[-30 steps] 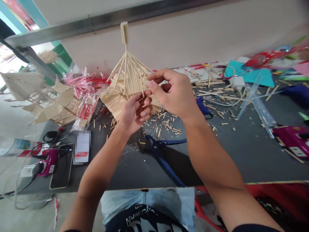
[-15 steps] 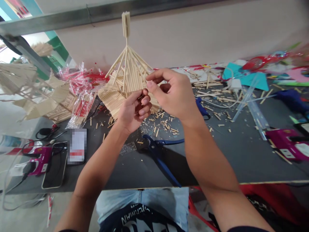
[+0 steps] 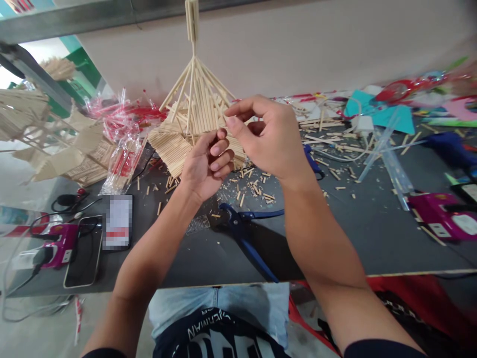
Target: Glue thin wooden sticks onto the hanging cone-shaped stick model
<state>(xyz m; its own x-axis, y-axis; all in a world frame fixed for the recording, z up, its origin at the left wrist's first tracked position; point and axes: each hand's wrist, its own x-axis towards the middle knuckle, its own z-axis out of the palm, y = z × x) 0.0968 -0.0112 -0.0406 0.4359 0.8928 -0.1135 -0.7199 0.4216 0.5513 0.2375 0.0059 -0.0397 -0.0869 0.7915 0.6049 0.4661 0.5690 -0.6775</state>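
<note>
A model roof of thin wooden sticks [image 3: 190,112] stands on the dark grey table [image 3: 372,238], with a tall stick spire on top. My left hand [image 3: 204,166] is curled at the model's lower right edge, fingers bent against the sticks. My right hand [image 3: 263,136] hovers just right of it, thumb and forefinger pinched together at the model's side. What the pinch holds is too small to make out. Blue-handled cutters [image 3: 244,231] lie on the table below my hands.
Cut stick bits litter the table around the model. Red-and-clear stick packets [image 3: 122,149] and other stick structures [image 3: 55,149] lie at left. A phone [image 3: 82,258] and purple glue guns [image 3: 59,246] [image 3: 439,216] sit near the edges. Coloured paper and long sticks clutter the far right.
The view has drifted slightly, so the model sits higher in frame. My left fingers have loosened a little from the right hand's pinch. Both hands stay at the model's right side.
</note>
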